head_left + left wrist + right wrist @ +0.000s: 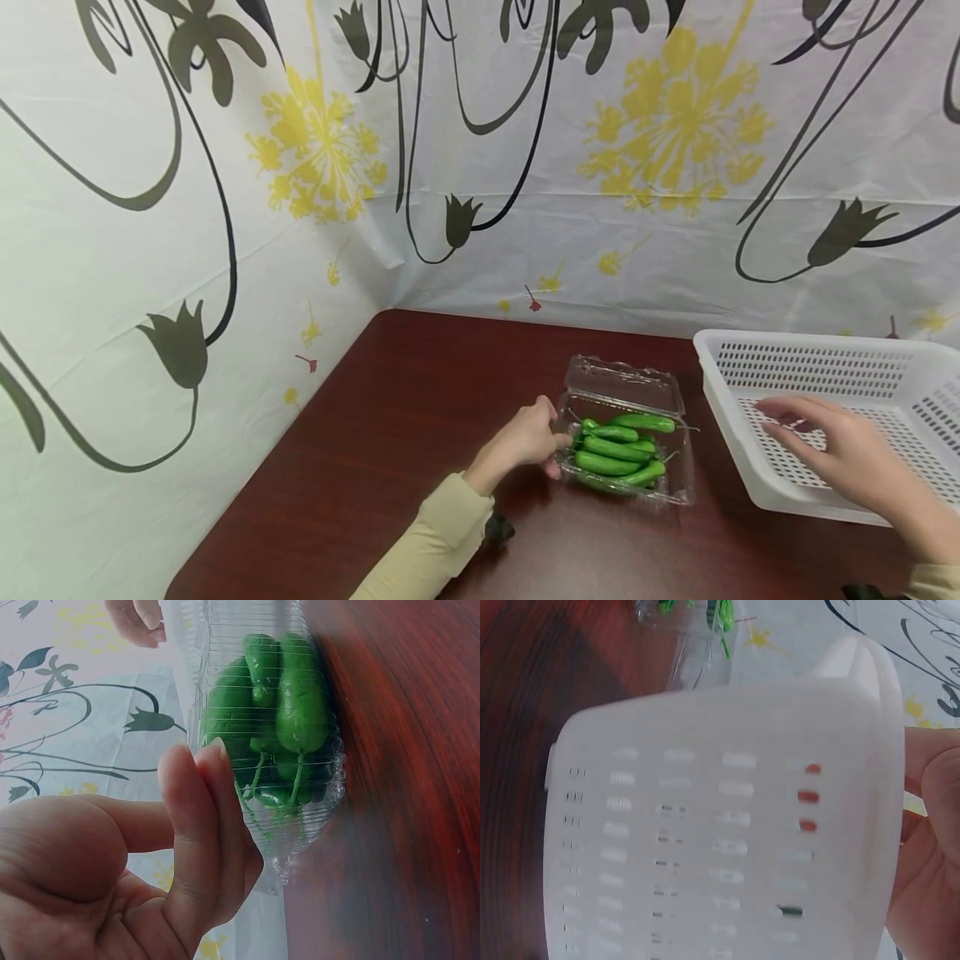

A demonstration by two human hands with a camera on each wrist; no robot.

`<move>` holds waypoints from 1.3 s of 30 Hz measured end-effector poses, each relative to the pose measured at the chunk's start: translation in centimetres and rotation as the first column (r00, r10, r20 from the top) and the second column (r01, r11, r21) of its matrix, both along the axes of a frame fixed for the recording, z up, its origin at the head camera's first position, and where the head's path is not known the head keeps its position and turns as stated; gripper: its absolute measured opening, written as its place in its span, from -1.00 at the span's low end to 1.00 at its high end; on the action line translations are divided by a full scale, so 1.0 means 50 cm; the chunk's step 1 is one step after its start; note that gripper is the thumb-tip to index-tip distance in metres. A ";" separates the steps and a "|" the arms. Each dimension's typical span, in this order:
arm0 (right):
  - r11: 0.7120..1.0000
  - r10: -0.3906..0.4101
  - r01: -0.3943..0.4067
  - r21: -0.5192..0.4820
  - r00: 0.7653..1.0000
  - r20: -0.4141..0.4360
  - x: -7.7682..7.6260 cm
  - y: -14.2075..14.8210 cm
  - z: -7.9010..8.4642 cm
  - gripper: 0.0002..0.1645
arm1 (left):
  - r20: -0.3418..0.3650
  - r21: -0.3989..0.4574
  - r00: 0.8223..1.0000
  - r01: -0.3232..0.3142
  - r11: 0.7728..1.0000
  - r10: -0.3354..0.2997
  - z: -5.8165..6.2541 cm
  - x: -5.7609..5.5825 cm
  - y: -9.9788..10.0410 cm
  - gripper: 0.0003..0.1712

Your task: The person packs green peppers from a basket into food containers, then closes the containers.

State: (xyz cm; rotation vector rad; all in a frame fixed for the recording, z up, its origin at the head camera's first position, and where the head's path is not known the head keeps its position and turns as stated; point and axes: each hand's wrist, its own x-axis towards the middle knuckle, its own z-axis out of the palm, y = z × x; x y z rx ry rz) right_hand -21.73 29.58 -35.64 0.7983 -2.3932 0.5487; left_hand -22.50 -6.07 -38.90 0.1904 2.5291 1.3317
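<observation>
Green chili peppers (pixel 617 448) lie piled in a clear plastic clamshell box (pixel 678 487), whose lid (pixel 624 383) is folded back toward the wall. At the box's left side, my left hand (pixel 528 433) pinches the edge with bent fingers. The left wrist view shows those fingers (pixel 196 802) against the ribbed wall, the thumb tip hidden behind them. My right hand (pixel 840 446) hovers over the left part of a white perforated basket (pixel 720 392), thumb and fingers apart, nothing visible between them. In the right wrist view, the basket wall (pixel 705 720) hides part of this hand.
The dark red table (pixel 360 467) runs back to a wall covered with a flower-printed sheet (pixel 480 150), which also lines the left side. A narrow strip of tabletop separates box and basket.
</observation>
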 end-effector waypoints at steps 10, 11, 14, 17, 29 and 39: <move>0.999 -0.033 0.033 -0.001 0.999 0.036 0.002 0.040 -0.005 -0.61 | -0.008 -0.028 1.000 0.004 1.000 -0.004 -0.001 -0.002 0.001 -0.65; 0.999 -0.036 0.036 0.006 0.999 0.032 0.001 0.045 -0.007 -0.61 | -0.008 -0.028 1.000 0.003 1.000 -0.003 0.000 -0.002 0.001 -0.65; 1.000 -0.027 0.027 0.003 0.999 0.034 0.001 0.059 -0.012 -0.60 | -0.006 -0.029 1.000 0.003 1.000 -0.003 0.001 -0.002 0.002 -0.65; 1.000 -0.025 0.025 0.007 0.999 0.035 0.001 0.070 -0.017 -0.60 | -0.003 -0.033 1.000 0.003 0.999 -0.003 0.003 -0.002 0.003 -0.65; 1.000 -0.016 0.016 0.005 0.998 0.054 0.003 0.093 -0.028 -0.60 | 0.004 -0.021 1.000 0.005 1.000 -0.005 0.002 0.000 0.001 -0.65; 0.999 -0.045 0.044 0.018 0.995 0.092 0.002 0.115 -0.043 -0.59 | 0.007 -0.011 1.000 0.002 1.000 -0.002 -0.001 0.000 0.000 -0.67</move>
